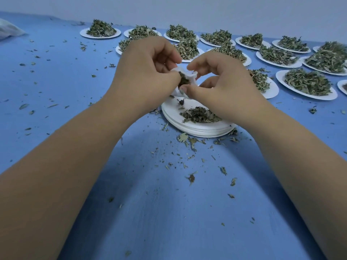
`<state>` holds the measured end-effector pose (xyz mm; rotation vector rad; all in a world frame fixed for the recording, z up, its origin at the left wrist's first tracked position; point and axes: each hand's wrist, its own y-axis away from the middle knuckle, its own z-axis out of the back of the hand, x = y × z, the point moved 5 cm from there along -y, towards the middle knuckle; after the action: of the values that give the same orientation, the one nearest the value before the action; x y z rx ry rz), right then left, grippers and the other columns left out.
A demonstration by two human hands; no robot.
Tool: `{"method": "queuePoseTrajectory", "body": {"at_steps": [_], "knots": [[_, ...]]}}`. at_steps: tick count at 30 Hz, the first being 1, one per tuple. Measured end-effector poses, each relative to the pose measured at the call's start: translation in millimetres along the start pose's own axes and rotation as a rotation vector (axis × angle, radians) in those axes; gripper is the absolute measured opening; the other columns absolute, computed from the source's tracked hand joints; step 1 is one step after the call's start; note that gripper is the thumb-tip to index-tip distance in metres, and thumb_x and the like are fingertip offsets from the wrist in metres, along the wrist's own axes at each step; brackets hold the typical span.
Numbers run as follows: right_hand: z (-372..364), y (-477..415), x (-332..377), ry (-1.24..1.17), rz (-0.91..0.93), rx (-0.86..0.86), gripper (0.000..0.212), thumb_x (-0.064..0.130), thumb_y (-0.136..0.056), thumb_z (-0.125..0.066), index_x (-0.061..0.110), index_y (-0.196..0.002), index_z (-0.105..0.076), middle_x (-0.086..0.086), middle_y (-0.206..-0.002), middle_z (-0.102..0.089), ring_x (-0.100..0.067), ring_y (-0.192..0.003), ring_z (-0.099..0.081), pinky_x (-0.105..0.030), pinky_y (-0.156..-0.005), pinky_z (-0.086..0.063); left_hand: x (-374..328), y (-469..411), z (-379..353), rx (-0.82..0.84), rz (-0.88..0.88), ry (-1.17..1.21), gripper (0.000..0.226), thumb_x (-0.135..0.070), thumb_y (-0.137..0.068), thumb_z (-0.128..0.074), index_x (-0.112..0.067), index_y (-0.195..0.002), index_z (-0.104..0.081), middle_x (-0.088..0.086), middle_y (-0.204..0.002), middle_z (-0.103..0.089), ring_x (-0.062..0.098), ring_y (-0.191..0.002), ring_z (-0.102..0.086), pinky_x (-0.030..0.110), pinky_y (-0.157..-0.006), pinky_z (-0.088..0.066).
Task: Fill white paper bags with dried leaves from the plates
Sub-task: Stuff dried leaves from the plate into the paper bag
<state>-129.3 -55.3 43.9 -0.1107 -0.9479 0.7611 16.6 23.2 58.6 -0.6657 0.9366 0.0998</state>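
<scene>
Head view: we see a blue table surface [169, 203] filling most of the frame, with a plain pale wall [187, 8] behind its far edge. Loose leaf fragments [191, 178] are scattered across the blue surface, thickest near the centre.

We find a stack of white plates [199, 129] at centre, carrying a small remainder of dried leaves [200, 115]. Just above this stack, both hands hold a small white paper bag [191, 73], its mouth open and dark leaf material visible inside. The left hand [148, 72] is curled and pinches the bag's left side. The right hand [221, 85] is also curled, with forefinger and thumb gripping the bag's right edge. Both bare forearms reach in from the lower corners.

We count two rough rows of single plates [100, 35] along the far and right part of the table, each heaped with dried leaves. A pale, crumpled object [9, 30] lies at the far left edge; we cannot tell what it is.
</scene>
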Motion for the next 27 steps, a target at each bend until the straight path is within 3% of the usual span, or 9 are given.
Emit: {"method": "queuePoseTrajectory", "body": {"at_steps": [5,8,10,13,18,23,27], "knots": [[9.6,9.7,24.0,0.105,0.27,-0.041,0.015,0.033,-0.087,-0.072,0.025,-0.099,-0.068,0.015,-0.094,-0.062,-0.008,-0.075,-0.058,-0.014,-0.068,-0.038,10.5,-3.1,5.1,-0.057,0.068,0.05,0.019,-0.009,-0.072,-0.065,-0.017,-0.089,-0.069,-0.006,-0.079,-0.065,0.007,-0.067,-0.06,0.037,-0.075,-0.06],[2.4,14.7,36.1,0.296,0.387,0.018,0.02,0.039,-0.086,-0.076,0.024,-0.099,-0.073,0.014,-0.092,-0.065,-0.011,-0.071,-0.055,-0.015,-0.067,-0.038,13.8,-3.9,5.6,-0.074,0.09,0.094,0.021,-0.006,-0.071,-0.07,-0.02,-0.086,-0.07,-0.006,-0.078,-0.066,0.006,-0.069,-0.062,0.038,-0.078,-0.061],[-0.3,14.0,35.3,0.327,0.365,0.03,0.016,0.036,-0.087,-0.077,0.025,-0.098,-0.075,0.022,-0.08,-0.062,-0.011,-0.066,-0.054,-0.025,-0.071,-0.045,14.8,-4.7,6.2,-0.079,0.096,0.108,0.022,-0.006,-0.07,-0.07,-0.022,-0.086,-0.07,-0.007,-0.078,-0.066,0.007,-0.07,-0.064,0.038,-0.079,-0.061],[1.4,12.2,30.4,0.272,0.331,0.007,0.004,0.025,-0.089,-0.075,0.026,-0.09,-0.078,0.033,-0.067,-0.058,-0.011,-0.061,-0.056,-0.011,-0.065,-0.038,13.2,-4.8,6.4,-0.063,0.079,0.122,0.023,-0.002,-0.074,-0.07,-0.021,-0.087,-0.069,-0.004,-0.082,-0.067,0.009,-0.071,-0.064,0.039,-0.08,-0.061],[4.2,11.4,24.7,0.106,0.232,-0.031,0.002,0.022,-0.086,-0.076,0.023,-0.087,-0.077,0.016,-0.076,-0.071,-0.006,-0.055,-0.051,-0.007,-0.059,-0.034,5.6,-1.4,2.9,-0.004,0.046,0.103,0.02,-0.001,-0.079,-0.072,-0.015,-0.092,-0.068,-0.003,-0.082,-0.065,0.012,-0.071,-0.062,0.041,-0.081,-0.06],[3.3,12.7,25.5,0.115,0.242,0.0,0.009,0.026,-0.085,-0.071,0.034,-0.088,-0.074,0.028,-0.073,-0.066,-0.011,-0.058,-0.057,-0.009,-0.059,-0.037,4.9,-1.4,3.4,-0.014,0.059,0.119,0.021,0.004,-0.08,-0.069,-0.012,-0.093,-0.068,-0.001,-0.083,-0.065,0.011,-0.071,-0.062,0.04,-0.081,-0.06],[-3.0,15.2,29.1,0.203,0.303,0.021,0.009,0.036,-0.084,-0.078,0.035,-0.086,-0.069,0.023,-0.077,-0.065,-0.008,-0.062,-0.056,-0.013,-0.068,-0.041,7.5,-2.8,4.5,-0.02,0.08,0.156,0.022,0.005,-0.079,-0.07,-0.012,-0.093,-0.069,0.002,-0.084,-0.066,0.011,-0.072,-0.063,0.041,-0.081,-0.06]]}}
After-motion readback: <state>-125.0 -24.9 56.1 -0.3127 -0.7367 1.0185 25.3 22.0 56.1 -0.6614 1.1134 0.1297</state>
